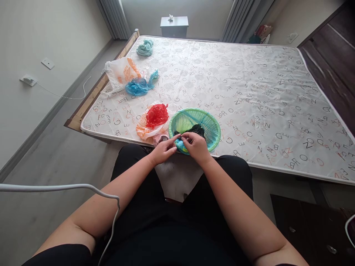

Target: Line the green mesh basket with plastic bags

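At the near edge of the mattress sits a green plastic basket (217,127), with translucent blue plastic inside it. A crumpled black plastic bag (196,129) lies in the basket. My right hand (196,147) is over the near rim, its thumb and fingers pinched on the black bag's left end. My left hand (164,150) reaches in from the left, index finger stretched to that same end and thumb held apart from it. Just left of the basket, a red plastic bag (156,115) rests on a white-and-orange plastic bag (142,129). Pink cloth (158,139) shows beside my left hand.
Farther left on the mattress (263,99) lie a blue plastic bag (137,87), another white-and-orange bag (119,72) and a pale teal cloth (145,48). A white cable (69,187) crosses over my left forearm. Behind the bed stands a small cabinet (174,23).
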Demonstrator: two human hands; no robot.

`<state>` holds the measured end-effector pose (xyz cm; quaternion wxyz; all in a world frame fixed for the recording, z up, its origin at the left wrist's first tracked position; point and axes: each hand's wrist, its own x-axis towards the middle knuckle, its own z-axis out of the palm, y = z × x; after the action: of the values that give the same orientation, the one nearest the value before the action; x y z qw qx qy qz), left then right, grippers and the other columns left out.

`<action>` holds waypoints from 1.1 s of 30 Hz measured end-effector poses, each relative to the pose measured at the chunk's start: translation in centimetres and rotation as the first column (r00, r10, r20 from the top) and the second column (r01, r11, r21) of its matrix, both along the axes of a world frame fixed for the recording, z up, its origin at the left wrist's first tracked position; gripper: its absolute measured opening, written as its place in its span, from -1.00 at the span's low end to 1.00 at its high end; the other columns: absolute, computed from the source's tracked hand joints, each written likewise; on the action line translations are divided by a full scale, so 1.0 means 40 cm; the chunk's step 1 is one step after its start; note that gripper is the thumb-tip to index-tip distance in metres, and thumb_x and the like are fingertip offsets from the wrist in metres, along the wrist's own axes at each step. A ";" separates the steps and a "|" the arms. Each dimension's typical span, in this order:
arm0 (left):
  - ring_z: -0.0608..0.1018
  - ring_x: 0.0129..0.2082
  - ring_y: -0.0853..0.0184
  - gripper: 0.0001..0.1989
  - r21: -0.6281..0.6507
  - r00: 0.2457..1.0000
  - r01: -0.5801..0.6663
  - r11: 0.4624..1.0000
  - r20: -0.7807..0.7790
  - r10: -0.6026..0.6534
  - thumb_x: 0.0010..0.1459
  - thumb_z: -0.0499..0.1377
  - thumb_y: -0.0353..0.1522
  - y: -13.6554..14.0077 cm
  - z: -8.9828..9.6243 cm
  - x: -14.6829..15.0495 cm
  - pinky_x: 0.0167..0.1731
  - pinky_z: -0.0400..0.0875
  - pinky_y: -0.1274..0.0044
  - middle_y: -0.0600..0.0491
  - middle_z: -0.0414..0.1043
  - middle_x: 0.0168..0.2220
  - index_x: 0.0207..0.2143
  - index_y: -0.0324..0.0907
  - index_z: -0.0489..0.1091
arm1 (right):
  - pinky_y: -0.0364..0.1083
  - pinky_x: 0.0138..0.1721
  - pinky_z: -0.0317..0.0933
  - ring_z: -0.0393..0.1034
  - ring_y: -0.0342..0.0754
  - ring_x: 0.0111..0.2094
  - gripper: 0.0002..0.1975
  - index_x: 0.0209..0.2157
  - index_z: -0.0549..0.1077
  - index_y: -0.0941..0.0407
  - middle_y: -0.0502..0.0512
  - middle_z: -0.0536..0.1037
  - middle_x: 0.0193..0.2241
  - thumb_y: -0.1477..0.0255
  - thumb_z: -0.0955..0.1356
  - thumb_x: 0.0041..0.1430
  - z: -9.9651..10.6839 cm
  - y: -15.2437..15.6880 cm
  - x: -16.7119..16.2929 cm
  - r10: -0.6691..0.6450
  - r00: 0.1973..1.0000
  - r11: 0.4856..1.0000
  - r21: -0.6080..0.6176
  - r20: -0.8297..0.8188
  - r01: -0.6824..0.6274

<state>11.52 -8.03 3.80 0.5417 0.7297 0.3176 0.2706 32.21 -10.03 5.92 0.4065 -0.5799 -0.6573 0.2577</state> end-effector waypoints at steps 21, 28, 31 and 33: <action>0.47 -0.51 0.38 -0.65 -0.222 0.865 -0.470 0.854 0.076 0.496 0.19 0.28 -0.11 0.039 0.024 -0.007 -0.42 0.41 0.54 0.14 0.40 -0.50 -0.14 -0.19 0.41 | -0.04 -0.18 0.39 0.51 -0.02 -0.27 -0.75 -0.19 0.56 0.08 0.10 0.62 -0.29 0.25 0.31 0.34 0.052 -0.030 0.066 -0.209 0.963 0.968 0.104 -0.172 0.229; 0.32 -0.59 0.44 -0.61 -0.310 0.769 -0.608 0.731 -0.002 0.639 0.25 0.18 -0.06 0.084 -0.007 -0.031 -0.52 0.26 0.57 0.14 0.27 -0.57 -0.46 -0.15 0.27 | -0.07 -0.14 0.34 0.42 -0.08 -0.15 -0.82 -0.22 0.43 0.06 0.06 0.53 -0.20 0.29 0.26 0.26 -0.032 0.032 0.295 -0.715 0.567 0.663 -0.139 -0.409 0.736; 0.40 -0.53 0.43 -0.67 -0.332 0.746 -0.635 0.697 -0.033 0.665 0.26 0.18 -0.13 0.092 -0.021 -0.033 -0.46 0.31 0.57 0.11 0.34 -0.51 -0.44 -0.16 0.28 | -0.13 -0.33 0.33 0.39 -0.11 -0.30 -0.83 -0.22 0.39 0.03 0.00 0.49 -0.30 0.31 0.31 0.14 -0.111 0.050 0.338 -0.825 0.418 0.561 -0.639 -0.380 0.526; 0.49 -0.42 0.39 -0.80 -0.341 0.733 -0.661 0.668 -0.104 0.672 0.19 0.25 -0.23 0.095 -0.028 -0.029 -0.39 0.37 0.57 0.07 0.45 -0.40 -0.31 -0.17 0.35 | -0.15 -0.43 0.29 0.35 -0.12 -0.39 -0.82 -0.24 0.39 0.03 -0.01 0.47 -0.37 0.32 0.34 0.07 -0.155 0.049 0.326 -0.852 0.396 0.499 -0.758 -0.341 0.420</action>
<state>10.34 -4.23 2.67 0.5325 0.4485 0.5970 0.3986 45.24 -8.06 -0.30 0.4964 -0.7446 -0.0531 0.4431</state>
